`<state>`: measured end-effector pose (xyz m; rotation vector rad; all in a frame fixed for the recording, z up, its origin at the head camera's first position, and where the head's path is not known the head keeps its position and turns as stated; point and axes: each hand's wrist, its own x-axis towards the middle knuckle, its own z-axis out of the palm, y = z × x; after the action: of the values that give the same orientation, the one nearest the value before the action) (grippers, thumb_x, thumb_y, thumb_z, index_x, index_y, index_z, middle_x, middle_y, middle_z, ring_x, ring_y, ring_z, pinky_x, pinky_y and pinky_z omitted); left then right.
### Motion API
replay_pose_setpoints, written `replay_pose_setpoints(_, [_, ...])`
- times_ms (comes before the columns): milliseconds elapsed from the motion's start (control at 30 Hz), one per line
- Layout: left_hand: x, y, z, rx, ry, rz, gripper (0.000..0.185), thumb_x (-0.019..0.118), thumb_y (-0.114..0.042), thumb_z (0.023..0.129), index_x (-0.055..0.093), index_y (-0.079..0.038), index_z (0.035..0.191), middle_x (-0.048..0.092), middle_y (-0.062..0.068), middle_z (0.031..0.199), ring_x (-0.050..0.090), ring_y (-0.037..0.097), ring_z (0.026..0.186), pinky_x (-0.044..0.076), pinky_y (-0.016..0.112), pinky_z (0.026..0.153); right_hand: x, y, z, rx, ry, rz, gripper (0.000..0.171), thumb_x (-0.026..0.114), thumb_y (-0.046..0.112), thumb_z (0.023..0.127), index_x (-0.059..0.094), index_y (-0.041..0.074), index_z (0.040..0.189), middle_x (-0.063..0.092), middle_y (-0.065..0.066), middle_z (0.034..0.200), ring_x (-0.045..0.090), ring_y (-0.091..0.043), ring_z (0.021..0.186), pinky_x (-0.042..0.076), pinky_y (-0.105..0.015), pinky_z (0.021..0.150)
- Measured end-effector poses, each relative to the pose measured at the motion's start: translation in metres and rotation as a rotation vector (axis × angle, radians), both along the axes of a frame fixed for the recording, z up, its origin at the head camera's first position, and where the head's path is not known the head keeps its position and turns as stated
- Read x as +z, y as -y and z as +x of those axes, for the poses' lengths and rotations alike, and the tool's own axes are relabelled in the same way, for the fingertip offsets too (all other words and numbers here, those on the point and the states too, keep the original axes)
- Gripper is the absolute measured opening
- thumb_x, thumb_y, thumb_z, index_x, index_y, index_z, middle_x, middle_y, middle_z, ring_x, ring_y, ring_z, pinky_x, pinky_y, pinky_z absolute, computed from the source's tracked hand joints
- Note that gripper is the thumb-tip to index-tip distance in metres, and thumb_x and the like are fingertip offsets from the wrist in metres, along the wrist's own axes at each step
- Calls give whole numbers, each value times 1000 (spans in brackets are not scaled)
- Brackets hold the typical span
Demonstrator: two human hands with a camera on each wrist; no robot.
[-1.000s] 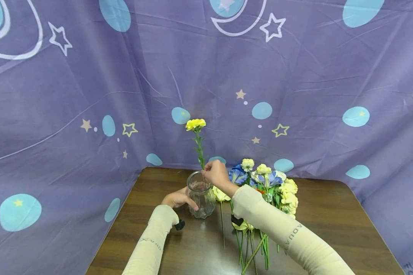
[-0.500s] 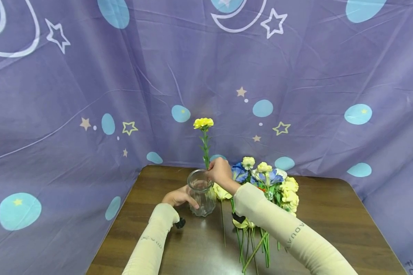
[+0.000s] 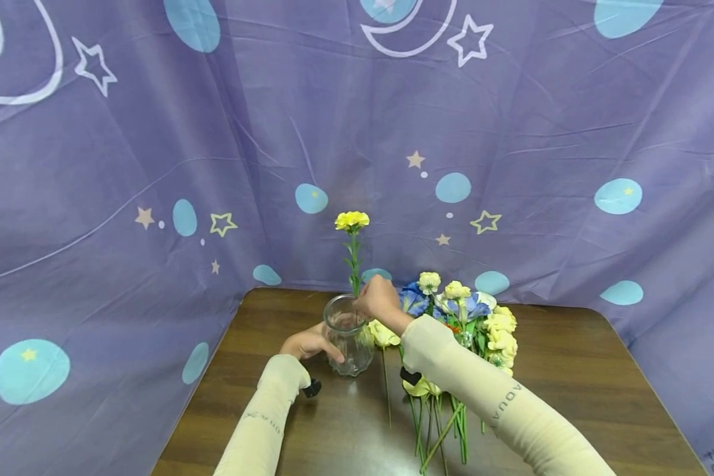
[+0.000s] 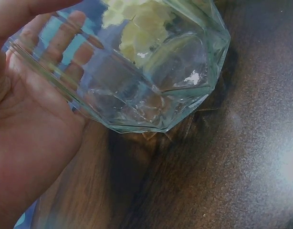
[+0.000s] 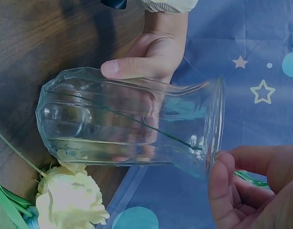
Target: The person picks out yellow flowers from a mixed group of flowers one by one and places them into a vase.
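A clear glass vase with a flared rim and ribbed sides stands on the wooden table. My left hand curls round its left side, thumb on the near face; in the left wrist view the fingers show through the glass. At the rim, my right hand pinches the green stem of a yellow carnation, whose bloom stands upright above the vase. In the right wrist view the thin stem slants down inside the glass towards the base, with the right hand right at the rim.
Just right of the vase lies a pale yellow flower on a long stem. Beyond it is a pile of artificial flowers, with blue blooms and cream blooms, partly behind the right sleeve. A purple patterned curtain hangs behind the table.
The carnation has shifted right and become more upright, then dropped a little as its stem went deeper into the vase. My left hand has stayed on the glass.
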<state>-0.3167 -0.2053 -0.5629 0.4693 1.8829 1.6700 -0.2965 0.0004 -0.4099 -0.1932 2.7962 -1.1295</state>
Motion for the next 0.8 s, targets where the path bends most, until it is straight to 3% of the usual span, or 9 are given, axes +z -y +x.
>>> replay_pose_setpoints(100, [1, 1, 2, 6, 8, -15, 115, 79, 14, 64, 20, -6, 160, 28, 21, 165, 33, 36, 147, 29, 53, 123, -1, 1, 1, 21, 20, 6, 50, 70, 6, 87, 49, 15, 43, 46, 3, 38, 48, -14, 39, 35, -24, 39])
replay_pose_setpoints(333, [1, 0, 1, -2, -4, -7, 112, 79, 14, 65, 23, -6, 160, 30, 20, 164, 35, 34, 146, 30, 51, 123, -2, 3, 0, 0, 42, 40, 55, 71, 7, 86, 41, 18, 41, 38, 4, 37, 33, -11, 36, 24, -24, 37])
replay_pose_setpoints(600, [1, 0, 0, -22, -24, -7, 111, 79, 15, 65, 24, -4, 160, 29, 20, 165, 27, 40, 151, 22, 56, 126, -1, 1, 3, -3, 22, 14, 45, 72, 6, 86, 56, 10, 45, 49, 2, 39, 52, -14, 39, 37, -23, 37])
replay_pose_setpoints(800, [1, 0, 0, -27, -37, 4, 111, 80, 14, 66, 23, -4, 160, 28, 20, 166, 25, 39, 152, 19, 56, 126, 1, -2, 4, 22, 32, 5, 25, 72, 8, 88, 74, -4, 66, 60, -4, 46, 65, -22, 48, 43, -24, 41])
